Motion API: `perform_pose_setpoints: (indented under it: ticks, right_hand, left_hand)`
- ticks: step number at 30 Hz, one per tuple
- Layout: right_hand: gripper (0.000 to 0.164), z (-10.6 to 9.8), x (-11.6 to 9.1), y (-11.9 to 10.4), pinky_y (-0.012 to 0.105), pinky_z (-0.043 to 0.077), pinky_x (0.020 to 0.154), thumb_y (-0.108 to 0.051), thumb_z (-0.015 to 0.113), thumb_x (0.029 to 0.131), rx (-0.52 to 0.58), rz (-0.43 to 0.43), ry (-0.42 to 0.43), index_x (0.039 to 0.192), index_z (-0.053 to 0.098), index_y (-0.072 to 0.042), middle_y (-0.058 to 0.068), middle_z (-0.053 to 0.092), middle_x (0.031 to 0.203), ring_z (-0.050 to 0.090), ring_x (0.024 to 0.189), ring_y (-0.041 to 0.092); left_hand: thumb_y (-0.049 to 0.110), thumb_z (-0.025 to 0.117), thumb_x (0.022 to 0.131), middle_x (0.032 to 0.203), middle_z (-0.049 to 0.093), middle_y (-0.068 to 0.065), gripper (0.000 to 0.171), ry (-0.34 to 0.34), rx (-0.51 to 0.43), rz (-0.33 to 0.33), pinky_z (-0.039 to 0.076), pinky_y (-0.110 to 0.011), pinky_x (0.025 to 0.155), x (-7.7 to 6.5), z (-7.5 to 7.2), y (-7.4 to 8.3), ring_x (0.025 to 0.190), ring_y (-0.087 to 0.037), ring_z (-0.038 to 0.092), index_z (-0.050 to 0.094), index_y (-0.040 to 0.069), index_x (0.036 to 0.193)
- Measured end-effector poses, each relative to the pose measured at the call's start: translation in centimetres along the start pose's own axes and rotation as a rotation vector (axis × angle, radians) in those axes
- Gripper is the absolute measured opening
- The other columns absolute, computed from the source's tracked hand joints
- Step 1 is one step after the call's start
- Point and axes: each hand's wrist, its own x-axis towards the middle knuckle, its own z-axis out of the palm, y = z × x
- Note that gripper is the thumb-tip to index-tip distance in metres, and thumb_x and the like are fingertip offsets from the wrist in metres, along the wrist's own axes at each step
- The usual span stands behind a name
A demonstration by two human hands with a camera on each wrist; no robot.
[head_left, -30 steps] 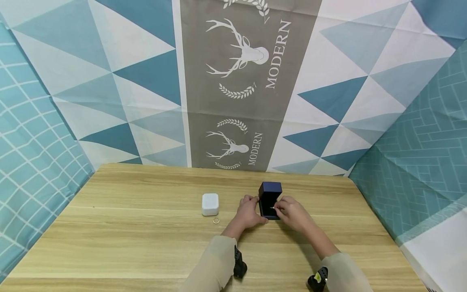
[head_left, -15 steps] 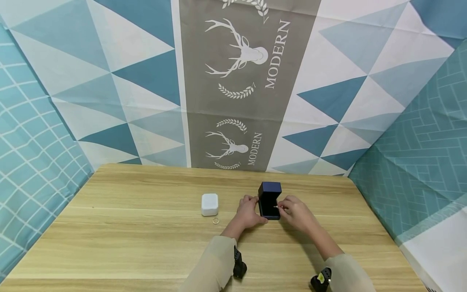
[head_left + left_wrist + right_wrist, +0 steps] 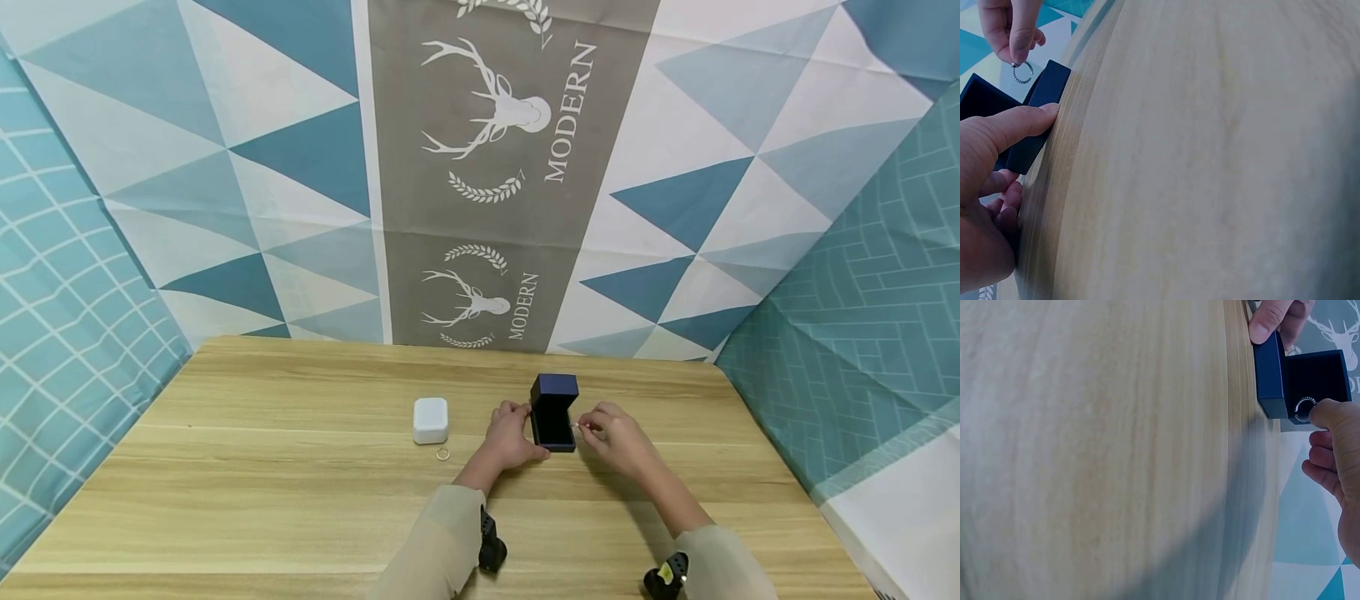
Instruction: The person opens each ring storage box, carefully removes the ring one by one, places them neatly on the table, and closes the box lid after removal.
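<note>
An open dark blue ring box (image 3: 557,385) stands on the wooden table with its lid raised. My left hand (image 3: 512,437) holds the box at its left side, the thumb on the front edge (image 3: 1040,111) and the other fingers behind. Between thumb and index finger, my right hand (image 3: 617,442) pinches a silver ring (image 3: 1016,77) set with small stones. The ring is just to the right of the box and off the table. In the right wrist view the dark inside of the lid shows behind it.
Left of the hands sits a small white box (image 3: 431,420) with rounded corners. A second ring (image 3: 443,458) lies on the table (image 3: 285,492) just in front of it. Patterned cloth (image 3: 472,208) hangs behind the table's far edge.
My right hand has moved to the right with the ring, from inside the box to just beyond its right edge. The left hand and the box have stayed in place.
</note>
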Motion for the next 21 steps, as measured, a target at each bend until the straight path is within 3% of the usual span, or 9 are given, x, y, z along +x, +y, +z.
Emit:
perform_pose_setpoints:
  ticks: [21]
  right_hand:
    - [0.006,0.01,-0.88,0.92,0.023,0.051,0.062,-0.003,0.073,0.077,-0.008,0.069,-0.005,0.078,0.07,-0.008,-0.004,0.056,0.075,0.055,0.071,0.01]
  left_hand:
    - [0.029,0.081,0.069,0.132,0.042,-0.015,0.082,-0.028,-0.021,-0.012,0.039,-0.041,0.101,0.2,-0.05,-0.21,0.12,-0.029,0.038,0.044,0.0,0.137]
